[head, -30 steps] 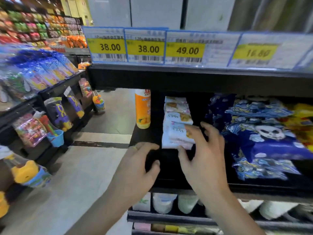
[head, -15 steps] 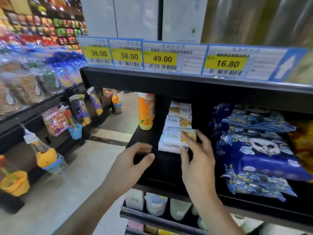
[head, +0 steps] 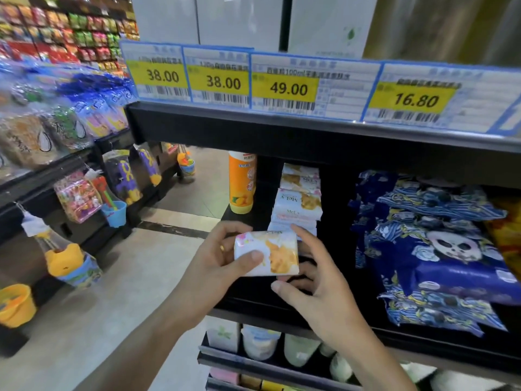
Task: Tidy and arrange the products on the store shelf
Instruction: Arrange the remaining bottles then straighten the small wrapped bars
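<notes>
A small white packet (head: pixel 270 253) with an orange picture is held in front of the black shelf (head: pixel 253 301). My left hand (head: pixel 217 266) grips its left end, thumb on the front face. My right hand (head: pixel 313 280) holds the right end from behind and below, its fingers partly hidden by the packet. Behind them a row of the same white packets (head: pixel 298 204) lies stacked toward the back of the shelf. An orange bottle (head: pixel 242 183) stands upright to the left of that row.
Blue bags with a panda print (head: pixel 439 249) fill the shelf's right side, and yellow bags (head: pixel 507 238) sit beyond them. Price tags (head: pixel 284 86) line the shelf edge above. White pouches (head: pixel 260 342) sit on the lower shelf. Hanging toys (head: pixel 76 198) line the aisle at left.
The front packet has been lifted off the row and pulled toward me. My left hand, empty before, now grips it, and my right hand has shifted under its right end.
</notes>
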`<control>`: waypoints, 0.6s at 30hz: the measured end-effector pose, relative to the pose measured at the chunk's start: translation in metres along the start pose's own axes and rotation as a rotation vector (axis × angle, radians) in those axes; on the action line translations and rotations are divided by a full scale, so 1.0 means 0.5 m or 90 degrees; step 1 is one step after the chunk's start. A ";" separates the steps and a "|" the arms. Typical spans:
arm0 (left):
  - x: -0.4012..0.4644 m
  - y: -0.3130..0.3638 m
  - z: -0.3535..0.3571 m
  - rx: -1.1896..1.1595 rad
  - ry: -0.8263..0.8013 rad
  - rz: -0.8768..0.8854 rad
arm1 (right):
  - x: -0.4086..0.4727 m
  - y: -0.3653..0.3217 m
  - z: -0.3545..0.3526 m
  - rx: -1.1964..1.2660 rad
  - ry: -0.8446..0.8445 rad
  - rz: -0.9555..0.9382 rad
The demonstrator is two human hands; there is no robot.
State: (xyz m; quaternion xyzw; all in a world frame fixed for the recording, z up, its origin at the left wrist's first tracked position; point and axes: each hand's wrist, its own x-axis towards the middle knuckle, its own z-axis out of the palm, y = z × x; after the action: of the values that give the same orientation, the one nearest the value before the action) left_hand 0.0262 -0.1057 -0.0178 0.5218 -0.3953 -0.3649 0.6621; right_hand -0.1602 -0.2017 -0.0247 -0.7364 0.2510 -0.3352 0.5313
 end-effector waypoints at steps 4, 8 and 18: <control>-0.002 -0.002 -0.001 -0.004 -0.018 0.013 | 0.003 0.004 -0.001 0.055 0.007 0.013; -0.001 -0.003 -0.005 -0.006 -0.049 0.008 | 0.003 0.006 -0.006 0.099 0.014 0.015; -0.003 -0.010 -0.014 0.103 -0.183 0.018 | 0.001 -0.005 -0.019 0.192 0.015 0.042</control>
State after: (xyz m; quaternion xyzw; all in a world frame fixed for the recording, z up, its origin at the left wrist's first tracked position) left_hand 0.0315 -0.1023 -0.0241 0.5105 -0.5212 -0.3932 0.5596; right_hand -0.1671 -0.2074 -0.0203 -0.6358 0.2281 -0.3600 0.6435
